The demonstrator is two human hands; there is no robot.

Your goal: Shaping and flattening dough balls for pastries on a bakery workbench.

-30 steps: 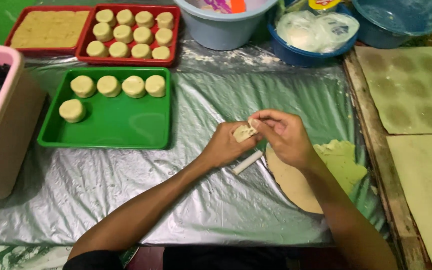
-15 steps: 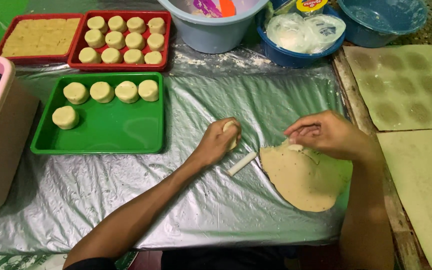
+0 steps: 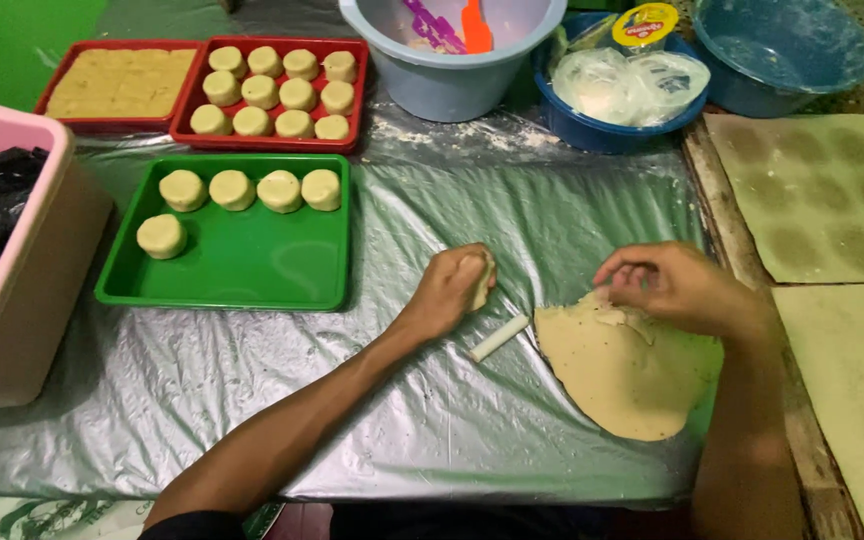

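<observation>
Currently the left hand (image 3: 449, 290) is clenched around a small lump of dough (image 3: 481, 283), which shows pale at the fingertip side of the fist. Just below that hand, toward the person, a short white stick (image 3: 499, 338) lies on the plastic sheet (image 3: 432, 420), apart from the fingers. The right hand (image 3: 677, 288) has its fingers curled down, pinching at the top edge of a flat dough sheet (image 3: 622, 370); the sheet spreads out beneath and toward the person from that hand. Left of the left hand, well apart, a green tray (image 3: 252, 270) carries five round dough pieces (image 3: 233, 189). Beyond it sits a red tray (image 3: 270, 140) with more rounds.
</observation>
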